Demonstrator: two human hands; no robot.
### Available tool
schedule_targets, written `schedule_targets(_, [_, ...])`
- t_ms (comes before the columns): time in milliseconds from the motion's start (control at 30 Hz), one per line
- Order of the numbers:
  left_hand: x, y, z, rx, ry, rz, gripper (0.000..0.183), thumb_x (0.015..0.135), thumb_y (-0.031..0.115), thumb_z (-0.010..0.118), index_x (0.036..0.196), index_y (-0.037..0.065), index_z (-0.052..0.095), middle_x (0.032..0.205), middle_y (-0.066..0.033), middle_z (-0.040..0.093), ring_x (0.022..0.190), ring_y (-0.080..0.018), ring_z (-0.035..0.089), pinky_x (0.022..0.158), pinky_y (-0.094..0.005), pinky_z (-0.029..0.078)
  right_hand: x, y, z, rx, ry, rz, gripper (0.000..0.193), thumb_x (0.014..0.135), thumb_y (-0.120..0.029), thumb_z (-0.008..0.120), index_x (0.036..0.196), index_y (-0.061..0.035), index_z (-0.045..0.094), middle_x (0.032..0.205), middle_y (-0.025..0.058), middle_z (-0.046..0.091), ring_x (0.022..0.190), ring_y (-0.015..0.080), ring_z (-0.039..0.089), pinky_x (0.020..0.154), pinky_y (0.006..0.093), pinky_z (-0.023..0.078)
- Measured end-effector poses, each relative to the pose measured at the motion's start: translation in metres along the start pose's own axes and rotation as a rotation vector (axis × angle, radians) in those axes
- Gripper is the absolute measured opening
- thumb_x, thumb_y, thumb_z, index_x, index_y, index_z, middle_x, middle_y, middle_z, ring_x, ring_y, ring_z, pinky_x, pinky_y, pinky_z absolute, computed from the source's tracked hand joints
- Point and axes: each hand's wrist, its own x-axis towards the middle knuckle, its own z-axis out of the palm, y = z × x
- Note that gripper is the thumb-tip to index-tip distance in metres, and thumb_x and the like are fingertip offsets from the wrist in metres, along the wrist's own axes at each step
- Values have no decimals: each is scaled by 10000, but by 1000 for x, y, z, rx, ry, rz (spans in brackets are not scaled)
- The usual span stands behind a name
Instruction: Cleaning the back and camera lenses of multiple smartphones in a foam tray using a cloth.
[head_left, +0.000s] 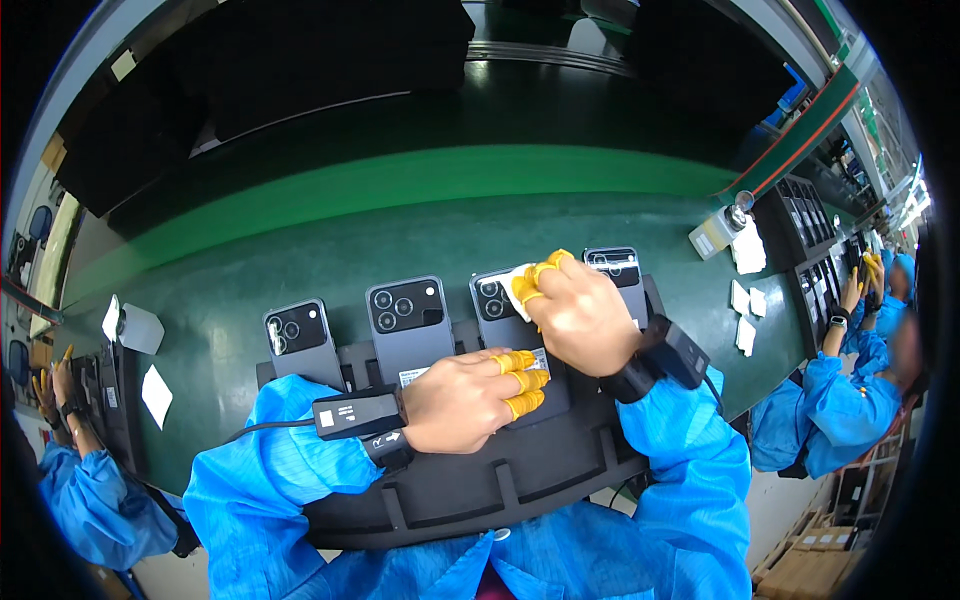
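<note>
Four grey smartphones lie in a row, camera side up, over a black slotted tray (450, 500). The third phone from the left (495, 330) is under both my hands. My left hand (465, 400), with yellow finger cots, lies across its lower part, fingers stretched out flat; the thumb is hidden. Pinched in my right hand (580, 310), also in yellow finger cots, is a white wipe (517, 292), pressed beside that phone's camera lenses. To the left are the first phone (302, 340) and the second phone (410, 318). The rightmost phone (612, 266) is partly covered by my right hand.
A dispenser bottle (712, 235) stands at the right beside a stack of white wipes (748, 250). Several small white pieces (745, 335) lie nearer. At the left are a white container (140, 328) and a white sheet (156, 395). Co-workers (830, 400) sit at both sides.
</note>
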Motion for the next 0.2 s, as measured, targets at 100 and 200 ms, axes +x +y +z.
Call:
schedule_targets(100, [-1, 1, -2, 12, -49, -21, 444, 696, 93, 629, 1129, 166, 693, 1173, -4, 655, 1150, -228, 601, 987, -329, 490, -5, -9, -14, -2, -80, -3, 80, 633, -82, 640, 696, -34, 648, 759, 93, 592, 810, 258, 602, 716, 346, 516])
schedule_targets(200, [-3, -1, 0, 22, -50, -9, 468, 695, 132, 651, 1161, 169, 682, 1233, -16, 630, 1185, -234, 578, 1003, -319, 476, -12, -8, -26, 66, -226, 46, 155, 567, -100, 700, 710, -48, 671, 767, 86, 609, 807, 263, 612, 712, 341, 525])
